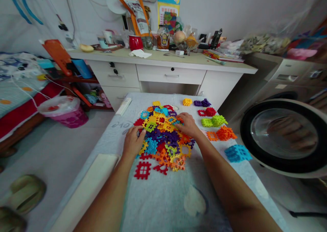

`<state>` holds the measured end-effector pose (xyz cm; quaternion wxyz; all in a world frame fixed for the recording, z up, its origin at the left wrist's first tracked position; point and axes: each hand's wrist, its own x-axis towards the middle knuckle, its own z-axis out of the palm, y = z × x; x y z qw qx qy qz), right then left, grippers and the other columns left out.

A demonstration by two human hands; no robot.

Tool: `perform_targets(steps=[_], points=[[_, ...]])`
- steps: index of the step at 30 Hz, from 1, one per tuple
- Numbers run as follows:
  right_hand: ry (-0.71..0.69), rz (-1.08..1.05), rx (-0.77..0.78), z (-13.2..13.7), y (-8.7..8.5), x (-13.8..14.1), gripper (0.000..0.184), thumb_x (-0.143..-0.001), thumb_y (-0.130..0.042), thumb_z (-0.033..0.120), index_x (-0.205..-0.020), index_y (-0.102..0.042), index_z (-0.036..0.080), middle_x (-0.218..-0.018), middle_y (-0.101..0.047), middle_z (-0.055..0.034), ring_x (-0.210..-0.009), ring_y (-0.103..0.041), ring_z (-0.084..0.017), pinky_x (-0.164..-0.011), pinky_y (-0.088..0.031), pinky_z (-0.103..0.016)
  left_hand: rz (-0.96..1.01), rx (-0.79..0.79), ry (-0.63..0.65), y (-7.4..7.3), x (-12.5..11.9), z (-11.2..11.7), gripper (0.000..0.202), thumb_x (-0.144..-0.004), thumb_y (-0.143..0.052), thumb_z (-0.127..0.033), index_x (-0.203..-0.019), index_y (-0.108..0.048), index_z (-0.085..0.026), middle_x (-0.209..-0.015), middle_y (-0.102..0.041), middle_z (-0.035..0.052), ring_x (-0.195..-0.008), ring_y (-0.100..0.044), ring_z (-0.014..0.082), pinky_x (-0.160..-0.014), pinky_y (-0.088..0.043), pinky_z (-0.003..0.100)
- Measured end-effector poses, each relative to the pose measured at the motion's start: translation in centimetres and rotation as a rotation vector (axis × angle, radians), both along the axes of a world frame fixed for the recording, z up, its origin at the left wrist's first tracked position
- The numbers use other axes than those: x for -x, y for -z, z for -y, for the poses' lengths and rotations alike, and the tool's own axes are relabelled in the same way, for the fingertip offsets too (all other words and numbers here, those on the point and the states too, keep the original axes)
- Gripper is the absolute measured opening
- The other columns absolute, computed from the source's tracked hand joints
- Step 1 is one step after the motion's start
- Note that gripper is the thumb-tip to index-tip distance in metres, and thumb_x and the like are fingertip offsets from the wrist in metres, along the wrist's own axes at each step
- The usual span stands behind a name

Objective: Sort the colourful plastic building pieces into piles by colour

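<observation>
A heap of flat, window-shaped plastic building pieces in many colours (pixel 163 135) lies in the middle of a table covered with a pale blue cloth (pixel 158 198). My left hand (pixel 133 140) rests on the heap's left edge, fingers curled onto the pieces. My right hand (pixel 188 124) lies on the heap's upper right part, fingers bent down among the pieces. A red piece (pixel 142 170) lies apart near my left forearm. To the right sit sorted stacks: yellow (pixel 187 102), purple (pixel 202 103), red (pixel 207 112), green (pixel 214 121), orange (pixel 221 134) and blue (pixel 237 153).
A white desk (pixel 166 72) cluttered with jars, cups and packets stands behind the table. A washing machine (pixel 283 136) is on the right. A pink bin with a plastic bag (pixel 65 111) and a bed (pixel 17 89) are on the left. A white remote (pixel 123 106) lies at the table's far left.
</observation>
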<state>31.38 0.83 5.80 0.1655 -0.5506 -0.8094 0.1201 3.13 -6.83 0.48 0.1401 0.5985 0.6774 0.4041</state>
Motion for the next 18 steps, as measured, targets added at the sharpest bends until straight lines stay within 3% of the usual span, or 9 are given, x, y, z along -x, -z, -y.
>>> perform_targets(steps=[4,7,10,13,18], points=[[-0.198,0.006,-0.028,0.9,0.5,1.9,0.036,-0.084,-0.075,0.043,-0.112,-0.072,0.020,-0.120,-0.065,-0.0109,-0.113,-0.056,-0.027,-0.100,-0.040,-0.040,-0.008,-0.018,0.006,0.1,0.0,0.0,0.038,-0.088,-0.049,-0.048,-0.105,-0.066,-0.019,-0.112,-0.067,0.0105,-0.114,-0.060,0.0259,-0.106,-0.046,0.044],[-0.257,-0.014,-0.046,0.8,0.6,2.6,0.013,-0.088,-0.070,0.030,-0.094,-0.074,0.018,-0.104,-0.069,-0.0092,-0.102,-0.059,-0.023,-0.095,-0.040,-0.035,-0.040,-0.047,0.004,0.3,0.1,0.0,0.035,-0.088,-0.050,-0.046,-0.105,-0.066,-0.019,-0.111,-0.066,0.0102,-0.112,-0.060,0.0259,-0.105,-0.046,0.045],[-0.258,-0.134,-0.040,0.1,0.2,2.0,0.017,-0.093,-0.058,0.022,-0.084,-0.071,0.018,-0.087,-0.069,-0.0057,-0.087,-0.060,-0.018,-0.084,-0.042,-0.030,-0.093,-0.077,-0.005,0.5,0.1,0.0,0.034,-0.088,-0.051,-0.044,-0.107,-0.065,-0.019,-0.114,-0.065,0.0113,-0.114,-0.059,0.0269,-0.106,-0.045,0.046],[-0.147,-0.295,-0.025,-1.4,0.1,0.4,0.021,-0.093,-0.051,0.023,-0.087,-0.071,0.018,-0.082,-0.069,-0.0030,-0.077,-0.060,-0.017,-0.074,-0.043,-0.027,-0.156,-0.079,-0.013,0.7,0.0,0.1,0.035,-0.088,-0.052,-0.043,-0.110,-0.065,-0.019,-0.119,-0.064,0.0127,-0.116,-0.058,0.0286,-0.107,-0.045,0.047],[0.271,-0.380,-0.028,-5.3,1.0,-2.3,0.024,-0.089,-0.051,0.022,-0.100,-0.071,0.017,-0.073,-0.068,-0.0008,-0.067,-0.060,-0.016,-0.065,-0.043,-0.025,-0.230,-0.047,-0.023,0.9,-0.1,0.1,0.038,-0.088,-0.052,-0.042,-0.115,-0.064,-0.018,-0.127,-0.062,0.0146,-0.122,-0.056,0.0311,-0.108,-0.045,0.049]])
